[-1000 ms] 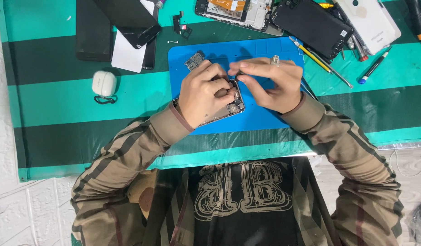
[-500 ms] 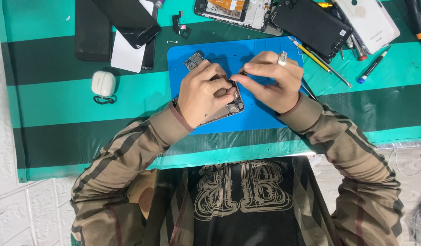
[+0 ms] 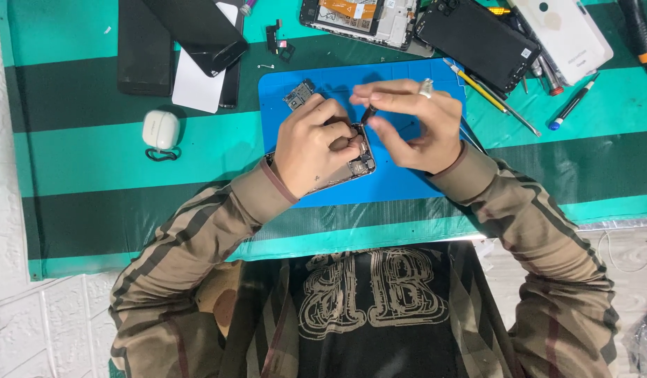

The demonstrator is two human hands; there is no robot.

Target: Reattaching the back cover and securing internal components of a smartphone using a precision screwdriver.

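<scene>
left hand [image 3: 311, 145] clamps an opened phone [image 3: 351, 168] flat on the blue work mat [image 3: 407, 185], fingers curled over its exposed internals, thumb side pressing near the top edge. right hand [image 3: 416, 126] pinches a thin dark tool [image 3: 369, 113] between thumb and fingertips, tip angled down at the phone's upper corner, just beside the left fingers; ring on one finger. small loose circuit board [image 3: 299, 94] lies on the mat just above the left hand. mat sits on a green striped cloth [image 3: 92, 154]. white earbud case [image 3: 160, 130] well left of the mat. dark phone panels [image 3: 197, 31] stacked upper left, another stripped phone frame [image 3: 358, 17] and black screen [image 3: 477, 40] along the top, white back cover [image 3: 568, 31] upper right. yellow-handled screwdriver [image 3: 477, 87] and blue-tipped pen tool [image 3: 570, 105] right of the mat.
</scene>
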